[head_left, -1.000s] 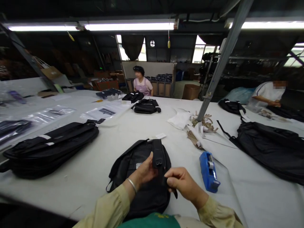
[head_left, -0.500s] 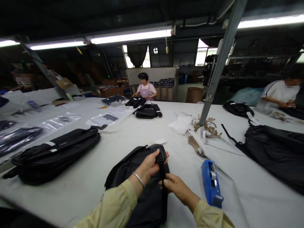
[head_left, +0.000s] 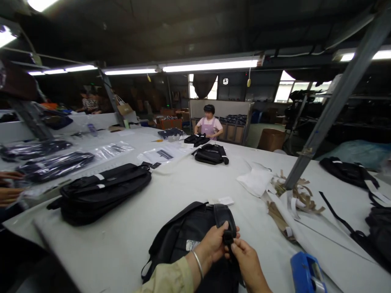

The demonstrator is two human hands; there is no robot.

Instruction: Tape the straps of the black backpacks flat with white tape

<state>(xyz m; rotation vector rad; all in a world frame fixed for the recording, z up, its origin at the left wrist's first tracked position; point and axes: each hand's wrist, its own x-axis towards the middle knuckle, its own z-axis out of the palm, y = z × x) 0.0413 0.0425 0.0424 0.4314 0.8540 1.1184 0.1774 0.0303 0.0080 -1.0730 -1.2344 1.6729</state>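
Observation:
A black backpack (head_left: 183,240) lies flat on the white table (head_left: 128,240) right in front of me. My left hand (head_left: 214,244) grips its padded shoulder strap (head_left: 224,217) near the buckle, a silver bangle on the wrist. My right hand (head_left: 247,262) pinches the narrow webbing just below that buckle, fingertips touching the left hand's. Both hands sit over the upper right part of the backpack.
A blue tape dispenser (head_left: 307,274) sits to my right. A stack of black bags (head_left: 100,191) lies to the left, more bags (head_left: 210,154) farther back. Paper scraps (head_left: 293,199) surround a slanted metal post (head_left: 330,114). A person in an apron (head_left: 209,124) works at the far end; another's hands (head_left: 9,187) show at left.
The view has swung up and to the left. My hands have closed in together on the strap's buckle, the right hand moving up the webbing toward the left.

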